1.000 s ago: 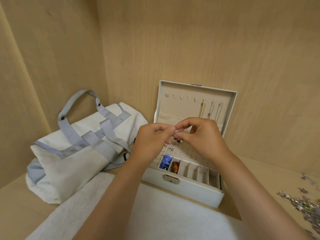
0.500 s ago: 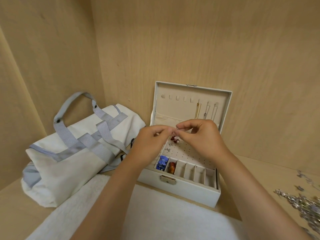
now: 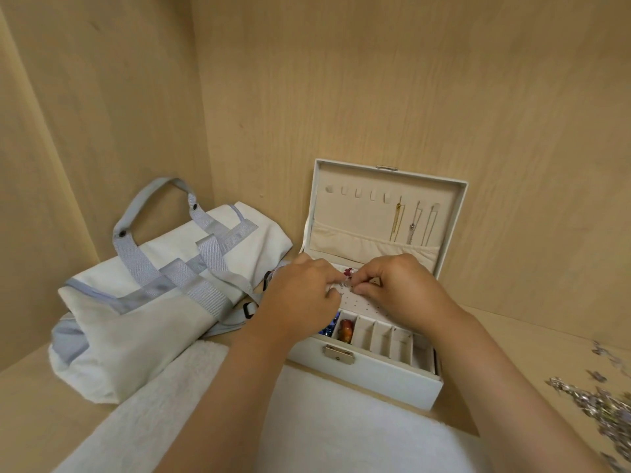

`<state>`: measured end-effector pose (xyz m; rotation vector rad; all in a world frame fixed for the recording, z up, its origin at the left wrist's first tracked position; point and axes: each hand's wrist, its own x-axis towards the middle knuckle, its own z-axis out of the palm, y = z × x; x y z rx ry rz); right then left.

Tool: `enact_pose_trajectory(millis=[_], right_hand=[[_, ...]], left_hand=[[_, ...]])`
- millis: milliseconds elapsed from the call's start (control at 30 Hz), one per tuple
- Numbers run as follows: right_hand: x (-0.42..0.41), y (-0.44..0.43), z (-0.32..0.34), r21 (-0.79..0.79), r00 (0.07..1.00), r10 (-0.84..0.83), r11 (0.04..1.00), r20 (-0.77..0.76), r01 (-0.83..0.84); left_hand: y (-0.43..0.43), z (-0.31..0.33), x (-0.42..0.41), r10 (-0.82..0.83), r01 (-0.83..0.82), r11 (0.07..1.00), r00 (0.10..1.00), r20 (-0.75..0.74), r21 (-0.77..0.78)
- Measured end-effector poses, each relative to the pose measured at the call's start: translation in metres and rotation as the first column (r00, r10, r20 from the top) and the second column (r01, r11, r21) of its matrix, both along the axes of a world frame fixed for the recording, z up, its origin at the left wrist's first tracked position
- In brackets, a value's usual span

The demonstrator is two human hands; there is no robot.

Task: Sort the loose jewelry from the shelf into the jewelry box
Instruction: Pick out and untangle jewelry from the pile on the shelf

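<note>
Piece: a small silvery piece point(image 3: 345, 284), glinting, too small for me to tell its kind; it sits between my fingertips, over the far left part of the jewelry box point(image 3: 375, 378)
Red bit: a tiny red-pink bit point(image 3: 349, 271) shows just beyond the silvery piece; I cannot tell whether the two are joined
Left hand: my left hand point(image 3: 300, 297) comes in from the near side with its back up and fingers curled; thumb and forefinger pinch the piece from the left
Right hand: my right hand point(image 3: 399, 288) mirrors it, knuckles up; thumb and forefinger pinch the same piece from the right; the fingertips of both hands meet on it
Box: white, with its lid point(image 3: 386, 180) upright against the far wall and a metal clasp point(image 3: 339, 354) on the near face
Lid: three thin chains hang at its right, one gold point(image 3: 397, 221) and two silvery point(image 3: 412, 228); their ends drop into a cloth pocket point(image 3: 355, 245)
Tray: a perforated panel point(image 3: 363, 303) lies under my hands; the near row of slots holds a blue item point(image 3: 326, 328) at the left and an orange-red one point(image 3: 345, 331) beside it
Shelf: a heap of loose silvery jewelry point(image 3: 597, 399) lies at the near right, well apart from the box; a white and grey tote bag point(image 3: 153, 288) lies at the left; a white fluffy cloth point(image 3: 341, 425) is spread on the near side
</note>
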<state>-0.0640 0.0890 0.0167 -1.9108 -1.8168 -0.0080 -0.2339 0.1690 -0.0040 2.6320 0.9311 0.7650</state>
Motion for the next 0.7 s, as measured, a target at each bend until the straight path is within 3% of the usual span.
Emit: enact_pose_trajectory(millis=[100, 300, 567, 700], right_hand=[[0.003, -0.001, 0.001, -0.039, 0.997, -0.001, 0.999, 0.082, 0.004], [-0.006, 0.003, -0.007, 0.138, 0.991, -0.119, 0.984, 0.054, 0.111], [-0.006, 0.002, -0.007, 0.063, 0.987, -0.084, 0.995, 0.135, 0.076], [-0.001, -0.002, -0.002, -0.016, 0.998, -0.012, 1.0, 0.063, 0.013]], left_hand=[[0.0, -0.001, 0.0, -0.001, 0.001, 1.0, 1.0, 0.008, 0.02], [0.002, -0.003, 0.001, -0.006, 0.007, 0.999, 1.0, -0.009, 0.045], [0.002, -0.005, 0.001, 0.008, -0.007, 0.999, 1.0, -0.011, 0.046], [-0.001, -0.003, 0.001, 0.0, 0.001, 0.998, 1.0, -0.014, 0.07]])
